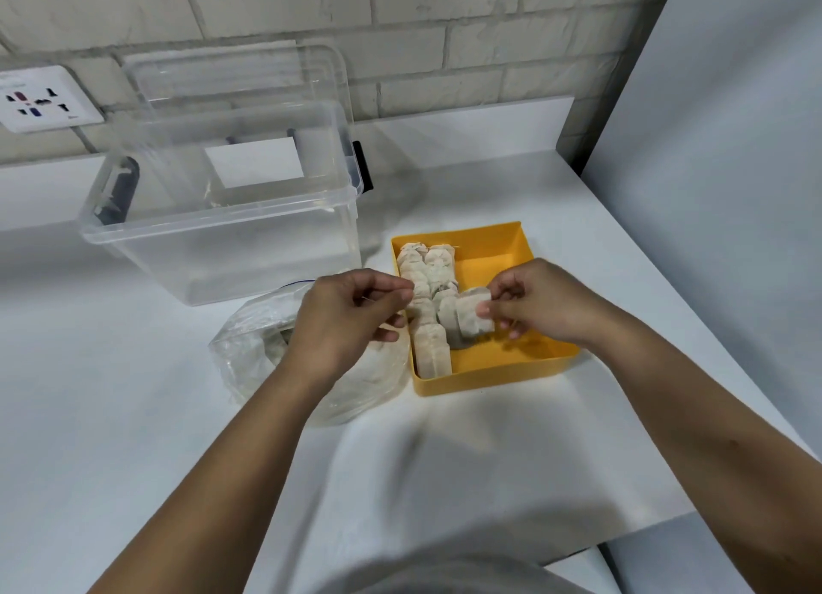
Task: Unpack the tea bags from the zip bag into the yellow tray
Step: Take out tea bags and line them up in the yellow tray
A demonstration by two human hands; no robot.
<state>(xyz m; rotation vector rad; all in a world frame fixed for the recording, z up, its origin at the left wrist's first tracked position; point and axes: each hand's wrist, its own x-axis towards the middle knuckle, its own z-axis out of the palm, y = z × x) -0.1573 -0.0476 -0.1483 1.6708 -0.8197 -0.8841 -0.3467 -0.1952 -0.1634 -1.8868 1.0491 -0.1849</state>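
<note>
The yellow tray (502,260) stands on the white counter right of centre, with several pale tea bags (430,354) lined up along its left side. My right hand (538,300) hovers over the tray and pinches one tea bag (472,320) by its top. My left hand (351,315) is at the tray's left edge with fingers curled; a thin string seems pinched between thumb and forefinger. The clear zip bag (253,353) lies crumpled on the counter under my left wrist, its contents mostly hidden.
A large clear plastic storage box (222,233) with its lid propped behind it stands at the back left. A wall socket (42,100) sits on the brick wall. A pale panel (720,149) rises at the right, and the counter edge runs close to the tray's right side.
</note>
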